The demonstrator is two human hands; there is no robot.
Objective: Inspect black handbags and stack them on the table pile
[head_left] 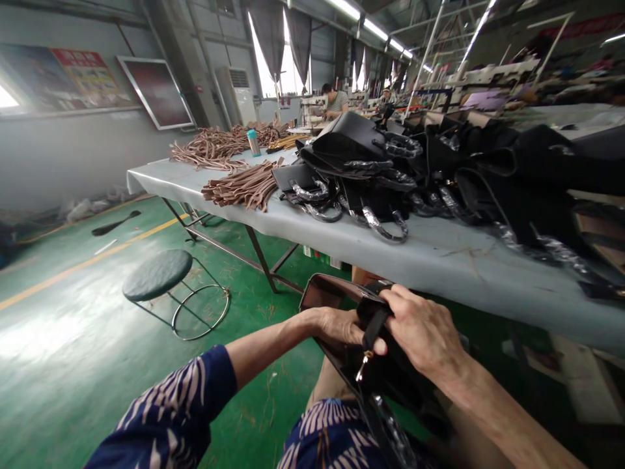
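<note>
A black handbag [342,365] with a brownish lining rests across my lap, its mouth towards the table. My left hand [342,327] reaches over the bag's edge, fingers closed on the bag near a short black strap [375,329]. From that strap hangs a small gold-coloured clasp [364,366]. My right hand [422,329] is closed around the bag's upper edge beside the strap, thumb and fingers bent inward. A plastic-wrapped handle [390,423] dangles at the lower side of the bag. The fingertips of my right hand are partly hidden.
A long table [312,228] holds a heap of black handbags [371,156], bundles of brown straps [244,185] and a teal-capped bottle [252,142]. A round stool [159,273] stands on the green floor at left. A person [336,101] sits among sewing machines farther back.
</note>
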